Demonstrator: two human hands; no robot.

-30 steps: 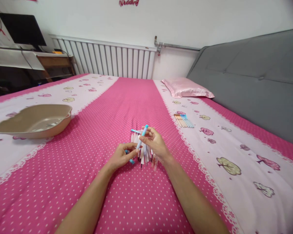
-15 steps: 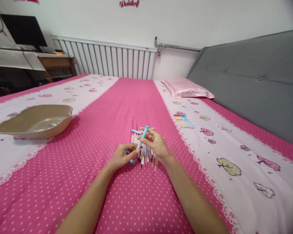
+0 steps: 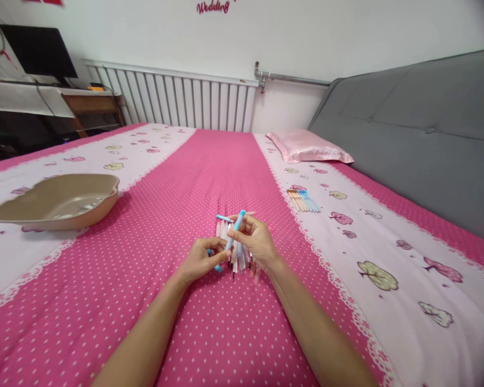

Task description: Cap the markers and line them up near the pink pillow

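Between my two hands is a marker pen (image 3: 236,227) with a bright blue cap and pale body, tilted with its cap end up and away from me. My left hand (image 3: 204,259) pinches its lower end between thumb and fingers. Higher up, near the cap, my right hand (image 3: 258,242) grips the same pen. Below them, a loose pile of pens (image 3: 237,260), white, pinkish and dark-tipped, lies on the polka-dot bedspread, partly hidden by my hands. Another blue-capped pen (image 3: 224,218) rests at the far side of the pile.
To the right, a neat row of pens (image 3: 304,201) with brown and blue caps lies on the bedspread (image 3: 210,177). A beige basin (image 3: 64,199) with small pale things inside stands at left. Farther back are a pink pillow (image 3: 308,145) and a grey headboard (image 3: 419,118).
My right thumb and fingers have closed slightly on the upper part of the pen, which has shifted very little. The pile and the row of pens look the same.
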